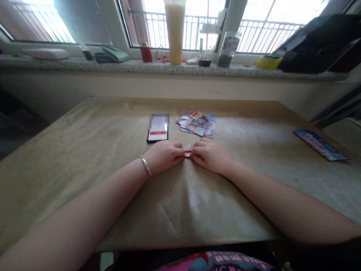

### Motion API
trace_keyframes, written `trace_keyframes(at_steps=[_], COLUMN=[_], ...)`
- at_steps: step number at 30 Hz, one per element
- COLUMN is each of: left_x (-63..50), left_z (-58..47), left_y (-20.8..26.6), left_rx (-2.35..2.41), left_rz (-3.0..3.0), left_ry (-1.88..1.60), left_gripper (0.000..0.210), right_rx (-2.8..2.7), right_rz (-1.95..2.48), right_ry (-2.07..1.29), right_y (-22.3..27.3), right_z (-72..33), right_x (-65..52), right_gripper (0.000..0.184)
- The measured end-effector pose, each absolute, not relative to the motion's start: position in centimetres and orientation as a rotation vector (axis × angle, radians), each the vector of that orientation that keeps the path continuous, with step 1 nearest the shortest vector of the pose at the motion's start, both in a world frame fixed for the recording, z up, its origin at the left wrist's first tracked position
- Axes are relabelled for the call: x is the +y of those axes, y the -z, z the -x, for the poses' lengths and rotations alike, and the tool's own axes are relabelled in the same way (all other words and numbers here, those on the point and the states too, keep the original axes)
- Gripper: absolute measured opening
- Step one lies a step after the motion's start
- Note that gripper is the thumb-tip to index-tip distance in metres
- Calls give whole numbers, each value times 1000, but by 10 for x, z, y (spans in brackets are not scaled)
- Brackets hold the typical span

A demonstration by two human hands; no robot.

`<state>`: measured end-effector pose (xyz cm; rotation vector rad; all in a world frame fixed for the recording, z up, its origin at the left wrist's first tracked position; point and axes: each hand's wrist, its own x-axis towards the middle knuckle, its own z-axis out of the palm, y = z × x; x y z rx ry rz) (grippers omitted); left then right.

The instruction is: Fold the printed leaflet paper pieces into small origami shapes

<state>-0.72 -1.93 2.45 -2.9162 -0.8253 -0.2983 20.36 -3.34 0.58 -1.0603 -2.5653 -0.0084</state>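
Observation:
A small white and red piece, perhaps a sticker or paper packet (188, 151), is pinched between both hands just above the middle of the table. My left hand (163, 156), with a silver bangle on its wrist, is closed on the piece's left end. On its right end, the fingers of my right hand (211, 155) are closed too. Most of the piece is hidden by fingertips, so its exact kind cannot be made out. Just beyond my left hand lies a phone (158, 130) with a lit screen. A pile of colourful printed cards (199, 123) rests beyond my right hand.
The brown-covered table (84, 135) reaches a white wall. A blue printed packet (321, 145) lies at its right. On the granite windowsill (158, 67) stand a tall yellowish container (175, 34), a red jar (146, 52), a clear container (228, 51) and a black bag (316, 47).

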Motion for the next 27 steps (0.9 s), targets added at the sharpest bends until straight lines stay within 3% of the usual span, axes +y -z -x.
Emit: trace_keyframes(at_steps=[15, 22, 27], left_x=[-22, -19, -20], left_z=[10, 13, 11], left_y=[-31, -29, -28], left_rx=[-805, -710, -716], left_rz=[2869, 2862, 2828], left_ry=[200, 223, 164], left_gripper=[21, 25, 27], right_rx=[-2359, -2252, -2270], right_rz=[1161, 1270, 1271], right_ry=[-379, -721, -688], right_y=[0, -3, -1], right_z=[-209, -208, -210], right_x=[-23, -16, -14], right_gripper=[8, 5, 4])
